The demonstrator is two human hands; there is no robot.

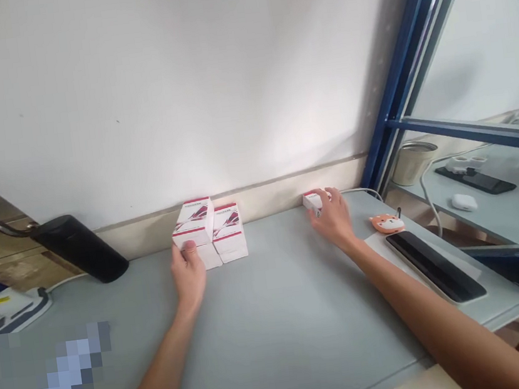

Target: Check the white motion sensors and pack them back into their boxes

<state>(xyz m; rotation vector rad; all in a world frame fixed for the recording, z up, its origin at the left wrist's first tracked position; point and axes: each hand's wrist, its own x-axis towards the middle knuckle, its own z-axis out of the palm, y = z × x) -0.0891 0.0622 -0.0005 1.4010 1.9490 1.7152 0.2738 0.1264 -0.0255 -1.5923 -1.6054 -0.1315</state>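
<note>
Several small white boxes with red trim stand together against the wall at the back left of the grey table. One box (pixel 193 223) lies on top of another at the left, and beside them is a box (pixel 229 232). My left hand (pixel 189 277) is closed round the left side of the stacked boxes, its thumb on the front. Farther right, my right hand (pixel 332 217) has its fingers curled over a similar white box (pixel 311 201) near the wall; the hand hides much of that box.
On the table (pixel 277 337), a black cylinder (pixel 81 249) leans at the left. At the right are an orange animal-shaped item (pixel 387 223) and a black phone (pixel 436 265). Blue-framed glass (pixel 460 132) borders the right side, with a metal cup (pixel 414 163) seen in it.
</note>
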